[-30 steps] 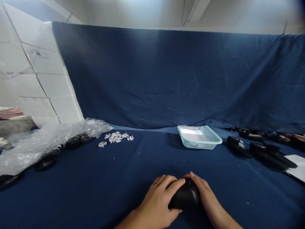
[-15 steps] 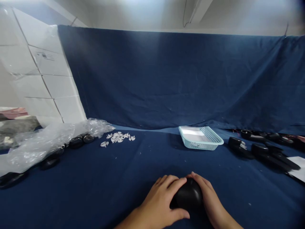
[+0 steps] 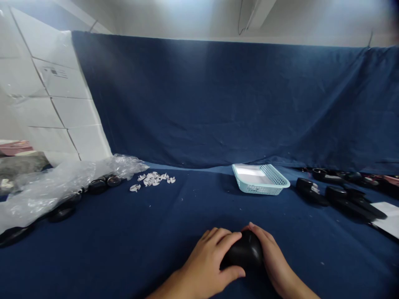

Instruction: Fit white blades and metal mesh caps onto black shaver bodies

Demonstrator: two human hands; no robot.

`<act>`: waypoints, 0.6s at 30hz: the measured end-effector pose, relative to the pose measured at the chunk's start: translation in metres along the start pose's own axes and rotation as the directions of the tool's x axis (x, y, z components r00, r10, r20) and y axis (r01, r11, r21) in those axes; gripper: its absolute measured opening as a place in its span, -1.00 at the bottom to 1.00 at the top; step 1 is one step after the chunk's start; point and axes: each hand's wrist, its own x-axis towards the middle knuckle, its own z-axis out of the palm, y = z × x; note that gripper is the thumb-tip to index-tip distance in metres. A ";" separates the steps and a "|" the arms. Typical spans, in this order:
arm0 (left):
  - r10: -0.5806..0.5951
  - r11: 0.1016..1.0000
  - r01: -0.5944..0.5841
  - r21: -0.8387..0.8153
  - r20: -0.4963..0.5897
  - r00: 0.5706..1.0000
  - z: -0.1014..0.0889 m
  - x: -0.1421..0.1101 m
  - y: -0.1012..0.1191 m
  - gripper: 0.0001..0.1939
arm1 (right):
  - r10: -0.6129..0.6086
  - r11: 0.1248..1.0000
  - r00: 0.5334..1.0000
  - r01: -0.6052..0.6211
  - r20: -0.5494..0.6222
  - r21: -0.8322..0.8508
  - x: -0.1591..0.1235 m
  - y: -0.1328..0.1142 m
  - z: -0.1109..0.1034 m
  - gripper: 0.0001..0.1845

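A smooth, rounded black plastic part (image 3: pixel 245 251) sits between my two hands, low in the view over the blue cloth (image 3: pixel 149 241). Wrapped round its left side is my left hand (image 3: pixel 212 259), thumb along the near face and fingers over the top. My right hand (image 3: pixel 269 257) presses against its right side, fingertips at the far edge. The fingers of the right hand are partly hidden behind the part, and its underside is out of sight.
Small white plastic pieces (image 3: pixel 154 178) lie in a pile at the back left. Clear plastic wrap (image 3: pixel 56 187) covers rounded black parts (image 3: pixel 97 185) on the left. A light-blue basket (image 3: pixel 263 189) stands back right, near long-handled black parts (image 3: pixel 349 203) and a white sheet (image 3: pixel 388 218).
My left thumb has shifted rightward along the near face of the black part. Both hands keep their hold in about the same spot; the view sways slightly.
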 end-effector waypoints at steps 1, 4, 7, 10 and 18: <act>-0.003 1.000 0.003 0.010 0.003 1.000 0.000 0.000 0.000 -0.27 | -0.003 1.000 1.000 0.003 0.006 -0.004 0.000 0.000 0.000 -0.55; -0.019 0.999 0.019 0.046 0.003 1.000 0.003 0.000 0.000 -0.26 | -0.020 1.000 0.999 0.020 0.028 -0.022 -0.001 0.000 0.000 -0.57; -0.014 0.997 0.015 0.073 -0.011 1.000 0.008 0.000 -0.002 -0.29 | -0.049 0.999 0.997 0.048 0.055 0.013 -0.004 -0.003 0.002 -0.61; 0.019 0.994 -0.015 0.110 -0.036 0.999 0.011 -0.001 -0.004 -0.36 | -0.052 0.994 0.993 0.040 0.110 0.105 -0.007 -0.007 0.003 -0.62; 0.009 0.987 0.023 0.156 -0.200 0.980 0.009 0.000 -0.009 -0.55 | 0.065 0.937 0.971 -0.138 0.229 0.321 -0.012 -0.015 0.011 -0.38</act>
